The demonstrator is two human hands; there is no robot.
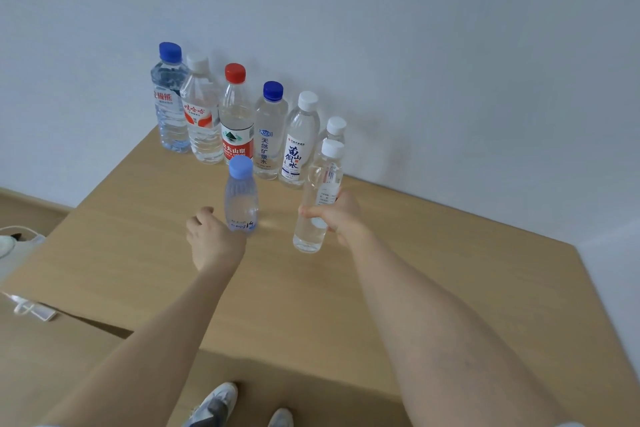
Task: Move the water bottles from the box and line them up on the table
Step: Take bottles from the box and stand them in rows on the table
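Head view: our left hand (214,240) curls its fingers round the light-blue-capped bottle (241,196), and at its three o'clock our right hand (343,217) grips the white-capped bottle (320,191).

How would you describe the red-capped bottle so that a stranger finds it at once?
Find the wooden table by the pale wall and look along its far edge. In the row there, the red-capped bottle is third from the left, between a white-capped bottle and a blue-capped bottle. No other cap is red.

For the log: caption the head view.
Right hand grips white-capped bottle; left hand beside pale-blue-capped bottle; six bottles stand behind.
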